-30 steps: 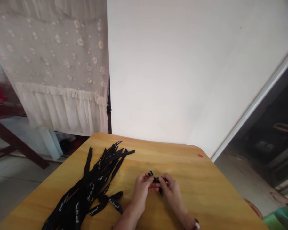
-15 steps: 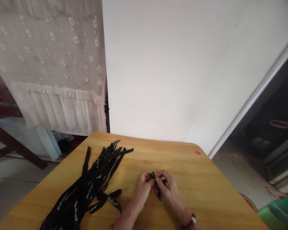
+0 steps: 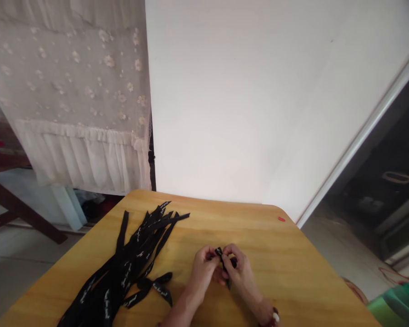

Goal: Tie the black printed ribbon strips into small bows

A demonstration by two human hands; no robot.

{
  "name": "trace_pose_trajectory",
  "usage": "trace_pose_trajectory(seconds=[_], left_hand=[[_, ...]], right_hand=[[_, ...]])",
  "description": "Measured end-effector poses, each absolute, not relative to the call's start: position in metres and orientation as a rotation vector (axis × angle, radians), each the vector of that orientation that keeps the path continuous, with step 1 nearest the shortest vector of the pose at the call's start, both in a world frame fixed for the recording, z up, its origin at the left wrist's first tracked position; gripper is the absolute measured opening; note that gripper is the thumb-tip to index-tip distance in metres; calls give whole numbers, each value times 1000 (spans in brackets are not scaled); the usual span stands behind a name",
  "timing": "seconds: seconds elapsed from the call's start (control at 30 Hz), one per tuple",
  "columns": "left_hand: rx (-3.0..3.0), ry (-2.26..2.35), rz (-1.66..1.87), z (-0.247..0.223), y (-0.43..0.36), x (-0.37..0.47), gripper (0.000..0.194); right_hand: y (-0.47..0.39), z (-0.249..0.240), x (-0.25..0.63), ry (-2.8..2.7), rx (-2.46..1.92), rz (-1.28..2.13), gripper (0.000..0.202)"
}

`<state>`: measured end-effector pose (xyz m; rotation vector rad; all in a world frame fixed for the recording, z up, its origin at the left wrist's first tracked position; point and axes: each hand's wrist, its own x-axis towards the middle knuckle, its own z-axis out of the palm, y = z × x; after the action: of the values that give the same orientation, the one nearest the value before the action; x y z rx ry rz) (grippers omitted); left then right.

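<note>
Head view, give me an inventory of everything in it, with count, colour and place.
Table: one, light wood, bottom centre
Ribbon pile: one, strips too overlapped to count, black with pale lettering, table's left
Loose bow: one, black with pale lettering, beside the pile
Held ribbon: one, black, in the fingers of both hands
Red piece: one, table's far right corner
Curtain: one, off-white, floral, upper left
Panel: one, white, behind the table
Wooden frame: one, dark red, left
Green item: one, bottom right, unclear
Bracelet: one, dark red and white, right wrist
Left hand: one, bare, bottom centre
Right hand: one, bare, beside it
</note>
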<state>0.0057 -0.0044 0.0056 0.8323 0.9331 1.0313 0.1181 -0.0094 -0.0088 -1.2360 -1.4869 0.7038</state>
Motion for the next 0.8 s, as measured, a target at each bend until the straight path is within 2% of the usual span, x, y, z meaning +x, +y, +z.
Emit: trace_pose_trajectory(seconds=[0.27,0.57,0.8], left_hand=[[883,967,1015,8,-6,6,21],[831,970,1091,4,-4,4,19],[815,1038,1183,8,-2,1,24]], right_hand=[[-8,-9,117,-1473,-1247,731,26],[-4,-9,117,-1336,-1143,971,24],[-2,-1,123,-1293,-1227,936,27]])
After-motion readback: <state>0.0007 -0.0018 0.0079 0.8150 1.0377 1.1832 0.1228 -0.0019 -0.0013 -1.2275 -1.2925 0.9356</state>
